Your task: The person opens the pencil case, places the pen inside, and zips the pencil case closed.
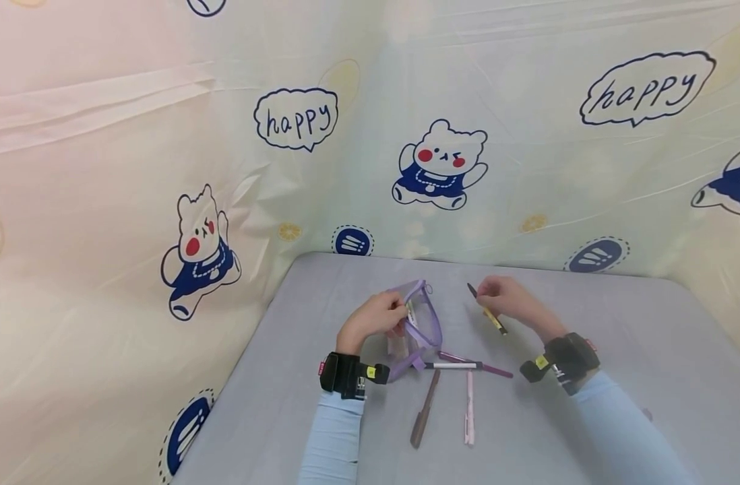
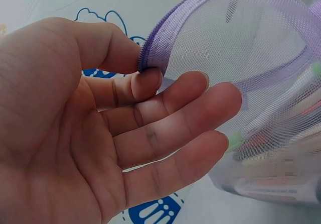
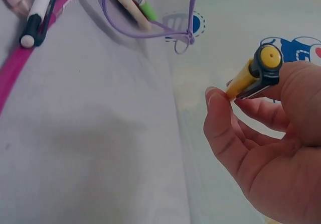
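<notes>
1. Left hand [image 1: 375, 315]: thumb and forefinger pinch the zip edge of the pouch [image 2: 170, 33].
2. Pouch: sheer mesh, purple woven trim, pens inside; probably light and limp, best held at that firmer edge.
3. Nearer the wearer than the pouch: brown pen [image 1: 424, 411], then pink pen [image 1: 470, 409]; slim, straight.
4. Right of the pouch, apart: yellow pen [image 1: 494, 320], dark clip; likely light, stiff, slightly slippery; grip mid-barrel.
5. Right hand [image 1: 517, 301]: fingertips pinching yellow pen.

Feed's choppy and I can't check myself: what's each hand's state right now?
Left hand: holding the mesh pouch, pinched at its purple edge.
Right hand: holding the yellow and black pen, pinched.
</notes>
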The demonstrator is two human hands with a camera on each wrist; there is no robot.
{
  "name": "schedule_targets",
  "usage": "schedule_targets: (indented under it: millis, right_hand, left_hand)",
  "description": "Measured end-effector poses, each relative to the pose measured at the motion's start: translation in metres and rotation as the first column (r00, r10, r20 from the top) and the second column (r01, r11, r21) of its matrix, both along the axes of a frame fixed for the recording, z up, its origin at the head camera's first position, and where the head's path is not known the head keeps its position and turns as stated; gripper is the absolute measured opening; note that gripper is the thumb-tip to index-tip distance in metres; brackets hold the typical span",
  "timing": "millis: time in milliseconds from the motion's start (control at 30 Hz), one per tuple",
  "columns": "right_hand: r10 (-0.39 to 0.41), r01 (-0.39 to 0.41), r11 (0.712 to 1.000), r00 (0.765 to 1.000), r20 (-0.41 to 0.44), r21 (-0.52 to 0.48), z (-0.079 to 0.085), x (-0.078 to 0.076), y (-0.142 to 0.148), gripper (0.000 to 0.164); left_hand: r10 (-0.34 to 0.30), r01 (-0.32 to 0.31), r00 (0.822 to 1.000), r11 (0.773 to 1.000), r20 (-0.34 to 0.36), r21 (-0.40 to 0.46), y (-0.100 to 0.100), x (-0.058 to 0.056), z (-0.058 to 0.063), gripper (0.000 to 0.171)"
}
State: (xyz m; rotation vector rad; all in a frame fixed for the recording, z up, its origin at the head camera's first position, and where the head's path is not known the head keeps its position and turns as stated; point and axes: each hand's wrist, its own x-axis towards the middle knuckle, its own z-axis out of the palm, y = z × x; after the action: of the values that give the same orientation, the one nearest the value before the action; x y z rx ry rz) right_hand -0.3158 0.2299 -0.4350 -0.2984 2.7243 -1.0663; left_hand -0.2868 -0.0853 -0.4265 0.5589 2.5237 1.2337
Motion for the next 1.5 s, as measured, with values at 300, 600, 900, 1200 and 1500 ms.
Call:
schedule_targets:
  millis: [300, 600, 900, 1200, 1500]
  right_hand:
    - [0.091, -0.09, 0.995, 0.996, 0.002, -0.046, -0.009, 0.0, -0.029, 0.01]
    - [0.161, -0.161, 0.981, 0.987, -0.006, -0.107, -0.012, -0.004, -0.057, 0.007]
    - [0.175, -0.173, 0.976, 0.985, 0.006, -0.13, -0.012, -0.008, -0.071, 0.009]
    - [0.178, -0.173, 0.97, 0.984, 0.015, -0.171, -0.02, -0.009, -0.08, 0.008]
    - [0.128, -0.122, 0.976, 0.992, 0.024, -0.181, -0.018, -0.016, -0.092, 0.007]
  left_hand:
    - [-0.006, 0.006, 1.0, 1.0, 0.007, 0.01, -0.001, 0.001, -0.002, 0.016]
    - [-0.001, 0.001, 1.0, 1.0, 0.005, 0.019, -0.002, 0.001, -0.002, 0.016]
    - [0.005, -0.006, 1.0, 1.0, 0.007, 0.025, -0.001, 0.002, 0.001, 0.015]
    - [-0.009, 0.009, 1.0, 1.0, 0.001, 0.003, -0.001, 0.0, -0.003, 0.016]
    - [-0.004, 0.003, 1.0, 1.0, -0.022, -0.011, -0.001, 0.0, 0.002, 0.016]
